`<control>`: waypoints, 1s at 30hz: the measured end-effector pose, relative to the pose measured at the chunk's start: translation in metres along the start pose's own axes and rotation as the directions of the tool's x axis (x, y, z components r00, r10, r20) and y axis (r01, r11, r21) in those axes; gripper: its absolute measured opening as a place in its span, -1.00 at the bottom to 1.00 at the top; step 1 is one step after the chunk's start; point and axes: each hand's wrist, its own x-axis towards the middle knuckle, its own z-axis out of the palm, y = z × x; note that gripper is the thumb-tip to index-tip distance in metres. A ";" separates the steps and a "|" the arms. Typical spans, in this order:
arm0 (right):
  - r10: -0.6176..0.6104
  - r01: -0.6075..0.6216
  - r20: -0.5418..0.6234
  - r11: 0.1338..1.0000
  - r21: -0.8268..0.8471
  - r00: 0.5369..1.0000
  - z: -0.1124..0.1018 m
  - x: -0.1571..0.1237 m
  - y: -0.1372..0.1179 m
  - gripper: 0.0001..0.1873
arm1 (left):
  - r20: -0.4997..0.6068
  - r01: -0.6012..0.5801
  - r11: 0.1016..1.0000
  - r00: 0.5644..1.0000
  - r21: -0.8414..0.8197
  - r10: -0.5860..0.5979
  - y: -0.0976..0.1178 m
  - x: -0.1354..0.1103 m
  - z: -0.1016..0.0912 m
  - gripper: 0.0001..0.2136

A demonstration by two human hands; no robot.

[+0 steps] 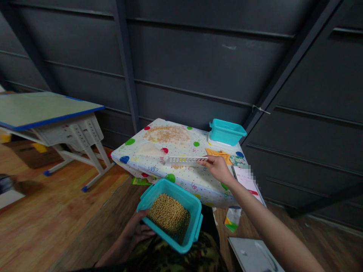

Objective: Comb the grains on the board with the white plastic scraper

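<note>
My left hand [138, 228] grips the near left rim of a teal plastic bin [195, 223], held tilted in front of the table. Many round yellow beans [169, 213], which look like soybeans, lie in that bin. At the table's front part, my right hand [217, 166] pinches the right end of a white slotted plastic piece [184, 162], perhaps a shallow basket seen edge-on. A few beans [177, 167] show just below it. Farther back, a thin layer of beans or grains [167, 134] is spread over the dotted tablecloth [133, 151].
Another teal bin [228, 132] stands on something white at the back right corner. An orange cloth [219, 154] and a printed sheet [245, 179] lie along the right side. A desk [51, 109] is at left; a dark panelled wall [187, 56] rises behind.
</note>
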 end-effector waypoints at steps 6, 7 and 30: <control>0.008 -0.008 -0.002 1.000 0.029 1.000 -0.002 -0.006 -0.006 -0.58 | -0.006 -0.001 1.000 1.000 0.015 0.001 -0.002 0.001 0.001 -0.49; 0.008 -0.007 -0.010 0.999 0.037 1.000 -0.002 -0.007 -0.006 -0.55 | -0.019 0.008 1.000 1.000 0.017 -0.008 -0.002 0.002 0.002 -0.50; 0.057 -0.051 -0.072 0.995 0.082 0.996 0.001 -0.012 -0.017 -0.27 | -0.066 0.064 0.998 0.996 -0.002 -0.064 0.000 0.006 0.002 -0.47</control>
